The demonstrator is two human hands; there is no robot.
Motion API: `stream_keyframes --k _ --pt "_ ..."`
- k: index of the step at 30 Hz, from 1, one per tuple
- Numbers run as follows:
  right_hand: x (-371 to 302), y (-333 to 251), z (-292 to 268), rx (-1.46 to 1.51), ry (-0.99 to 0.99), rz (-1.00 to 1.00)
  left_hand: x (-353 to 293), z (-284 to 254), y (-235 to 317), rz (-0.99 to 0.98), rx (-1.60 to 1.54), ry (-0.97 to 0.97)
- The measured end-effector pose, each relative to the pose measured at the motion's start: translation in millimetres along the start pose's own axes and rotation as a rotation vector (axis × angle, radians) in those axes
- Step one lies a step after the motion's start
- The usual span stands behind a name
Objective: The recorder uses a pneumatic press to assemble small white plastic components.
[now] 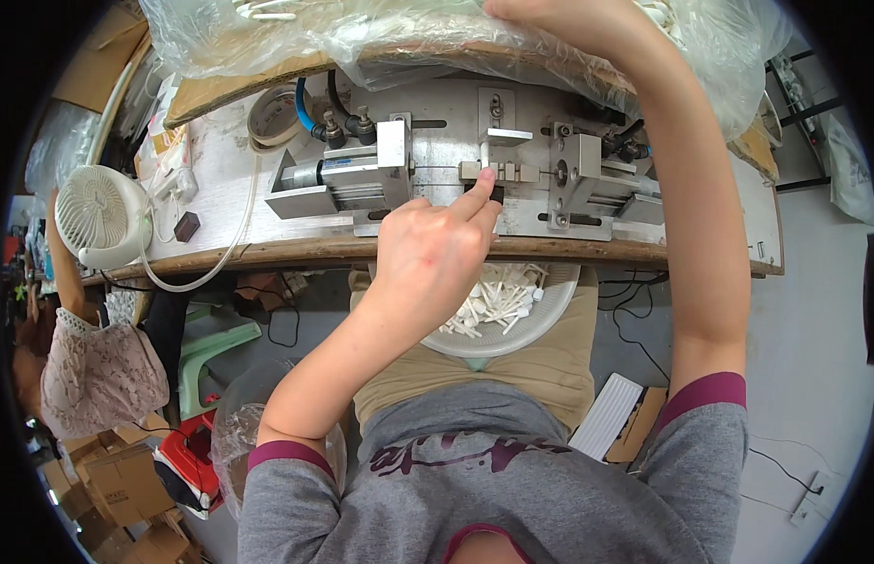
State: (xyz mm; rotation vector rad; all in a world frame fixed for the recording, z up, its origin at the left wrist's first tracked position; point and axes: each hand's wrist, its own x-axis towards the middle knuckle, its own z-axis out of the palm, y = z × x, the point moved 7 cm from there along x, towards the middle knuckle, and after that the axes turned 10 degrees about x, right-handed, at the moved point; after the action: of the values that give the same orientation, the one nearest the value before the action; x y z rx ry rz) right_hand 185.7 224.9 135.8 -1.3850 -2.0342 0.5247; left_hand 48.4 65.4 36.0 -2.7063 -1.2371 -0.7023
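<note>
My left hand (432,246) reaches over the table edge to a small metal fixture (522,173). Its index finger is stretched out, the tip on a short white plastic stick (485,152) standing in the fixture; the other fingers are partly curled and the thumb is hidden. Either side of the fixture, a left clamp unit (394,155) and a right clamp unit (580,179) face each other, each with a thin rod pointing inward. My right hand (540,13) is stretched far forward over the clear plastic sheet (390,38); the top edge of the picture cuts off its fingers.
Loose white sticks (268,11) lie on the plastic-covered cardboard at the back. On my lap, a pale basin (561,301) holds many white plastic pieces. A white fan (102,216), a tape roll (275,118) and air hoses (305,108) are at left. Another person's lace sleeve (103,376) shows far left.
</note>
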Motion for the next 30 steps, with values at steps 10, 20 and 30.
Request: stream_keyframes --k 10,20,30 --pt "-131.6 -26.0 22.5 0.443 0.315 -0.191 3.6 -16.5 -12.1 0.031 -0.107 -0.013" --pt "-200.1 -37.4 89.0 -0.219 0.126 -0.258 139.4 -84.8 -139.3 -0.140 0.201 0.270" --pt "-178.7 -39.8 99.6 -0.350 0.058 -0.249 169.0 -46.2 -123.2 -0.040 0.066 0.126"
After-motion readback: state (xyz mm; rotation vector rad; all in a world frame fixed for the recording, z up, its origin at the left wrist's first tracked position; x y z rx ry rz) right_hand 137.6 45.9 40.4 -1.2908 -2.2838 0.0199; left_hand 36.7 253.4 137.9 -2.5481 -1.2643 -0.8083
